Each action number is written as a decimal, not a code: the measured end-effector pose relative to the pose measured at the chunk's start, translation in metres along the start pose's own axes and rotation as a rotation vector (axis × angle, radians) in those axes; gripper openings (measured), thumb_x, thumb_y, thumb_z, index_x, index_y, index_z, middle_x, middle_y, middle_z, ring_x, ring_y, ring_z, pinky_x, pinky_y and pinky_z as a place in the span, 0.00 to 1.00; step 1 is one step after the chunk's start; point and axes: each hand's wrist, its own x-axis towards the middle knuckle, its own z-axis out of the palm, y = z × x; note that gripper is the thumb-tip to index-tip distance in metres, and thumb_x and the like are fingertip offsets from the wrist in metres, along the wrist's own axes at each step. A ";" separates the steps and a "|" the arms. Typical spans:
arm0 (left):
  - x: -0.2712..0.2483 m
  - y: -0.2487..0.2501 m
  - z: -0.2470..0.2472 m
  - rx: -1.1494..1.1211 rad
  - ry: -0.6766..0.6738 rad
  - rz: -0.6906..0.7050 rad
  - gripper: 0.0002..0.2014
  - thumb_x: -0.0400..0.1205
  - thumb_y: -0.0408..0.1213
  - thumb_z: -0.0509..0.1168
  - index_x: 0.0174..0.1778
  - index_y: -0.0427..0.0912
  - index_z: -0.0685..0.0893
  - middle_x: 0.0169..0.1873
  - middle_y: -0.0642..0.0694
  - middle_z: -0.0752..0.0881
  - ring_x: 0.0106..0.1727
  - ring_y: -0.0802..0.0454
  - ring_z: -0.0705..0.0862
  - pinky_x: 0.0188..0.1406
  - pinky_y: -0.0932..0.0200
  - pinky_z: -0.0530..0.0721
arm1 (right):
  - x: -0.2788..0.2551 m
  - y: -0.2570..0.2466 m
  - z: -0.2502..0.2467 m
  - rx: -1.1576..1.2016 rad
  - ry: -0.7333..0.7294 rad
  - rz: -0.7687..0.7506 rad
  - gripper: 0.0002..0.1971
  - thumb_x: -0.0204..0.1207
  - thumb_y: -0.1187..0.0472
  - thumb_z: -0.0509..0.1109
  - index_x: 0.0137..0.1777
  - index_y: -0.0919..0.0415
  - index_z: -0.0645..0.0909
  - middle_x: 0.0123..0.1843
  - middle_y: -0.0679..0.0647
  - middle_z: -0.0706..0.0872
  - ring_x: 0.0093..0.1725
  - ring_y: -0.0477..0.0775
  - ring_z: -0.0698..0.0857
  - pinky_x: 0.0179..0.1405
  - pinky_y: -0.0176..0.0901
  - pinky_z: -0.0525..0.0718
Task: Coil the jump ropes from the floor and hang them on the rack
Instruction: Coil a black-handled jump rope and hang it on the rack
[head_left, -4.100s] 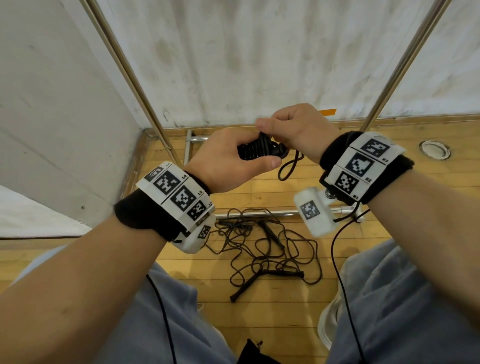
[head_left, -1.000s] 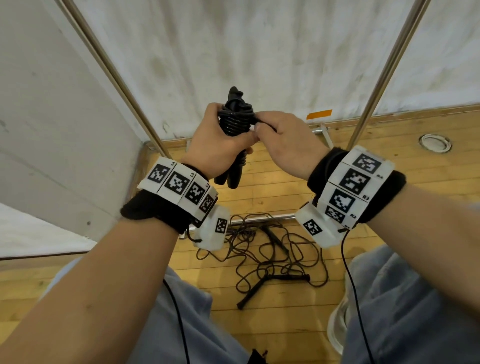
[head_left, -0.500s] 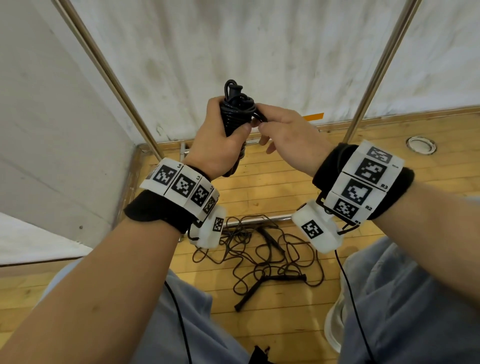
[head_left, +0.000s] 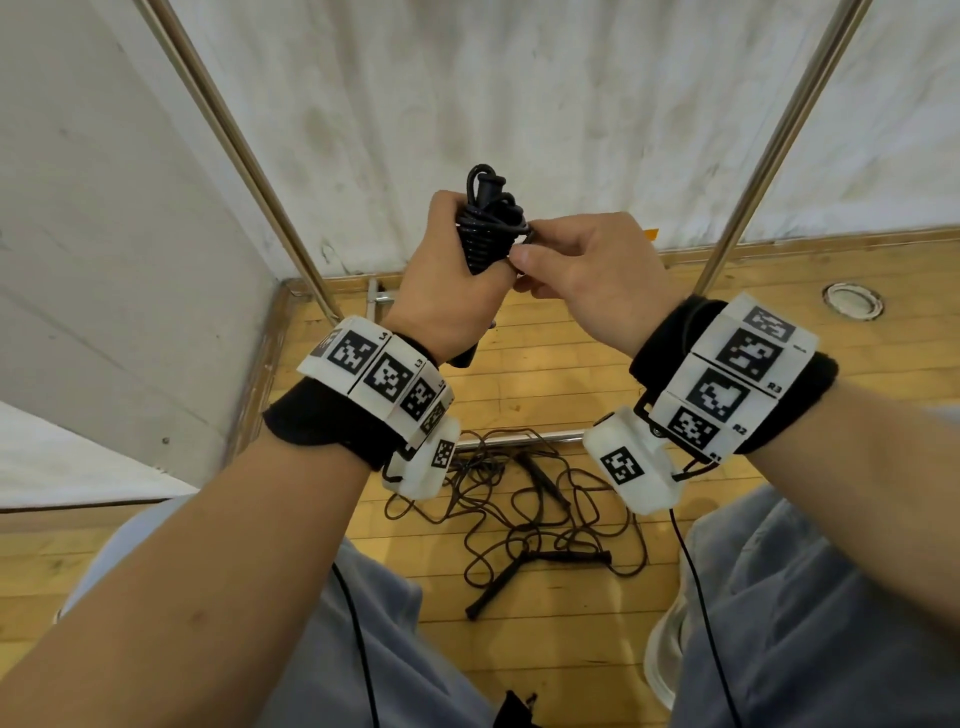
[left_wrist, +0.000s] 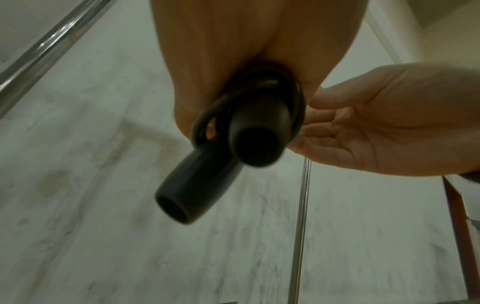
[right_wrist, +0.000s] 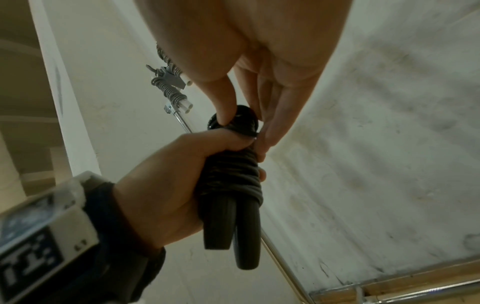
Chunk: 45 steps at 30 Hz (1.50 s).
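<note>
1. Upper centre of head view: left hand (head_left: 447, 291) wraps around the coiled jump rope (head_left: 485, 234), held upright.
2. Right hand (head_left: 587, 270) pinches the coil's top turns.
3. Loose ropes (head_left: 524, 514) tangled on the floor (head_left: 545, 374), lower centre.

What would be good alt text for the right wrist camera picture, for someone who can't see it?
The left hand grips a black jump rope bundle, its cord wound tightly around two side-by-side handles that point down, while the right hand pinches the cord at the bundle's top. Behind them stand a stained white wall and a slanting shiny metal rack pole.
</note>
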 end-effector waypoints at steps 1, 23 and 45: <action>0.000 -0.001 0.001 0.004 0.021 -0.011 0.17 0.79 0.33 0.67 0.56 0.46 0.66 0.39 0.47 0.82 0.25 0.57 0.80 0.25 0.53 0.83 | 0.000 0.001 0.001 -0.018 0.022 -0.002 0.09 0.78 0.63 0.68 0.50 0.65 0.88 0.41 0.59 0.91 0.43 0.56 0.89 0.51 0.53 0.87; -0.003 -0.009 0.004 0.084 -0.096 -0.057 0.23 0.79 0.46 0.68 0.59 0.46 0.60 0.42 0.52 0.80 0.34 0.64 0.82 0.31 0.62 0.83 | 0.008 -0.002 0.002 -0.011 0.113 0.046 0.10 0.71 0.66 0.73 0.31 0.53 0.87 0.31 0.45 0.87 0.36 0.47 0.88 0.46 0.47 0.89; -0.008 0.003 -0.014 -0.188 -0.252 -0.199 0.17 0.86 0.41 0.60 0.67 0.39 0.68 0.43 0.42 0.84 0.38 0.50 0.88 0.35 0.51 0.87 | 0.006 -0.007 -0.021 -0.146 0.118 -0.113 0.05 0.74 0.61 0.68 0.42 0.53 0.85 0.29 0.41 0.81 0.30 0.43 0.81 0.36 0.36 0.79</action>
